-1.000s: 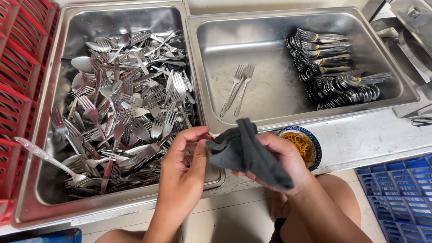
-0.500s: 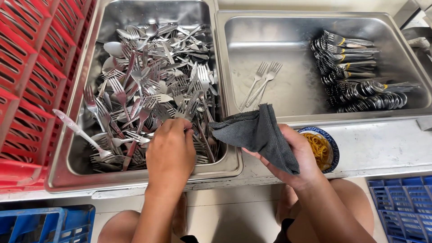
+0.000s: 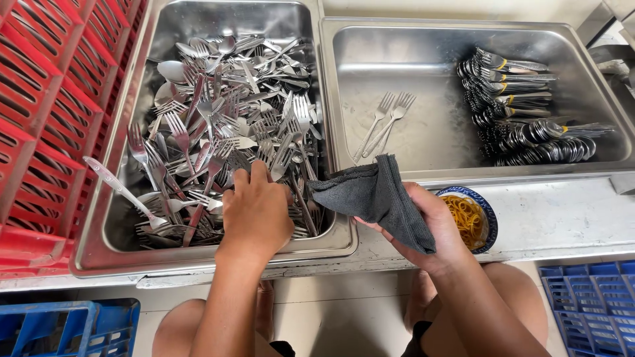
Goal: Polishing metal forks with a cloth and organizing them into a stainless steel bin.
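My left hand (image 3: pixel 254 208) reaches into the left steel tray (image 3: pixel 99 231), fingers down among a jumbled pile of forks and spoons (image 3: pixel 225 112); whether it grips one is hidden. My right hand (image 3: pixel 433 228) holds a dark grey cloth (image 3: pixel 377 195) draped over its palm, just in front of the right steel tray (image 3: pixel 456 175). In that tray lie two loose forks (image 3: pixel 383 122) near the middle and neat rows of stacked cutlery (image 3: pixel 522 112) at the right.
A red plastic crate (image 3: pixel 40 106) stands at the left. Blue crates sit on the floor at lower left (image 3: pixel 66 327) and lower right (image 3: pixel 589 301). A small blue-rimmed bowl of yellow rubber bands (image 3: pixel 469 218) rests on the counter beside my right hand.
My left hand left the cloth and moved left and down into the pile of cutlery. My right hand kept the cloth and stayed about where it was.
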